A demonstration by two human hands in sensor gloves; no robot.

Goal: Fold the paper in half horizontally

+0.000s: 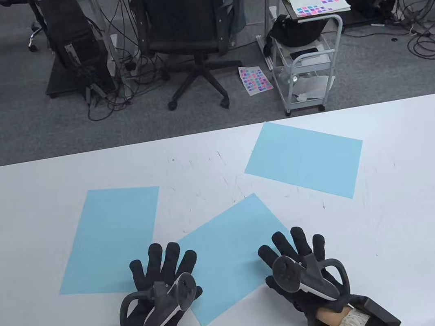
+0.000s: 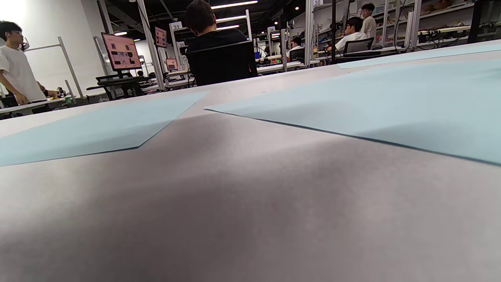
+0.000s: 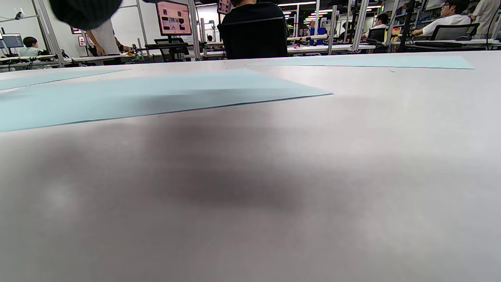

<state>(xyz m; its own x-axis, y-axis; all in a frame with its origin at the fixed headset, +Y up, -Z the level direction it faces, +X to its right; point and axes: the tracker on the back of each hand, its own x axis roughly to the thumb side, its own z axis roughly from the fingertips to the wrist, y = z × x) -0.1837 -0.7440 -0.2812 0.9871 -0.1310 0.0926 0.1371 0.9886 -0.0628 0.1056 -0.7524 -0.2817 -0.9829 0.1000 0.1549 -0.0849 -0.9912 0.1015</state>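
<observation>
Table view, nearest first: left hand (image 1: 162,281) and right hand (image 1: 301,261) flat on the white table (image 1: 416,222), fingers spread and straight, pinching nothing. Left fingertips over the near-left corners of two sheets; right fingers at the right edge of the middle sheet (image 1: 231,251), lying tilted between the hands. No crease, no lifted edge: folding apparently not begun, the whole fold left to do. Just beside, the left sheet (image 1: 110,242), flat. Farther off, well apart, the far right sheet (image 1: 305,159), flat, a corner at the table's far edge. Bare tabletop to the right and between sheets; ample room for lifting an edge over.
</observation>
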